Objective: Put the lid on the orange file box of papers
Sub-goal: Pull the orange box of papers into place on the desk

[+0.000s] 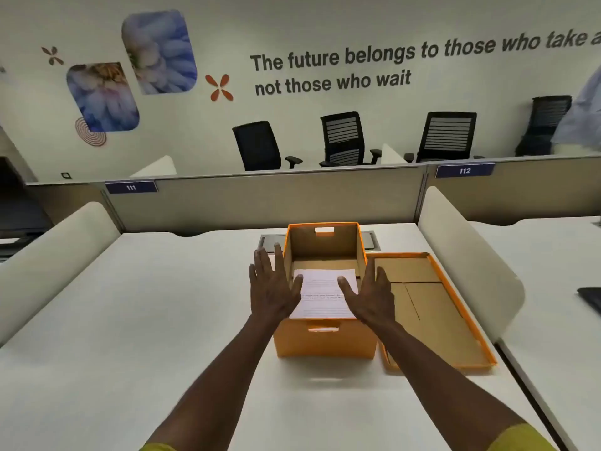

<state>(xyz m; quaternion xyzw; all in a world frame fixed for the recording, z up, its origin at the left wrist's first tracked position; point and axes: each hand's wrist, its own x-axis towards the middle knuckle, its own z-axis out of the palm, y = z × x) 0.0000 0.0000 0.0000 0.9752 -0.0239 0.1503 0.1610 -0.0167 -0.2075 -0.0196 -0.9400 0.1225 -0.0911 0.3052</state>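
An open orange file box (325,343) stands in the middle of the white desk (130,320), brown cardboard inside. A stack of printed white papers (325,297) lies in its near half. The orange lid (435,307) lies upside down on the desk, right beside the box. My left hand (271,284) hovers flat at the box's left edge, fingers spread, holding nothing. Over the box's right edge, between papers and lid, my right hand (370,294) is also flat with its fingers apart.
Rounded white dividers (468,255) flank the desk on both sides. A grey partition (260,200) runs behind it, with a metal cable tray (271,240) just behind the box. A dark object (590,297) lies on the neighbouring desk at right. Black office chairs stand beyond.
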